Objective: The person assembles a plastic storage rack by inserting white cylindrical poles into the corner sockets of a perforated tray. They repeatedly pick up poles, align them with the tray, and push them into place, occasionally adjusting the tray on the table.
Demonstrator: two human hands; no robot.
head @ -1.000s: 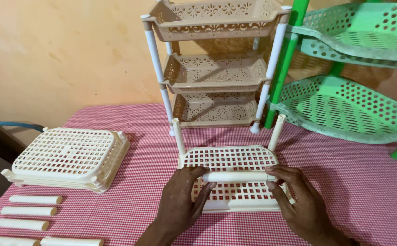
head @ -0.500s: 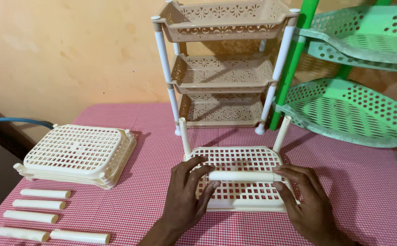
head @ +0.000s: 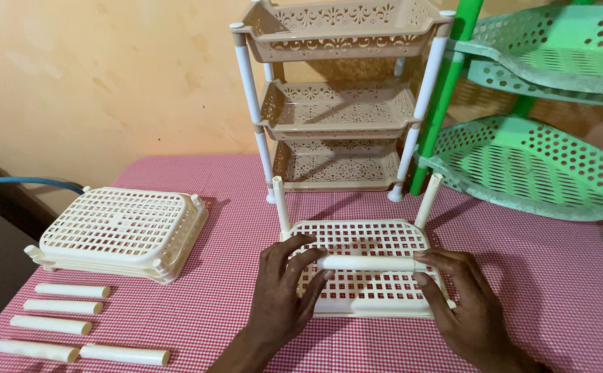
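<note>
— Red-and-white small-check gingham on the flat tablecloth point(head: 232, 207), edge to edge.
— Cream all over the upturned rectangular plastic tray point(head: 363, 242), cut through with a square grid of holes; same cream on the round plastic tube point(head: 370, 263) across it.
— Cream again on the stack of rectangular grid trays point(head: 118, 231) and on the five loose plastic tubes point(head: 63, 307) in rows.
— Darker beige on the three-tier plastic rack point(head: 339, 103), with lacy floral cut-outs along the sides and white posts.
— Mint green on the curved plastic shelves point(head: 536, 162), dotted with round holes, on bright green poles.
— Plain mottled yellow-orange on the wall point(head: 94, 83).
</note>
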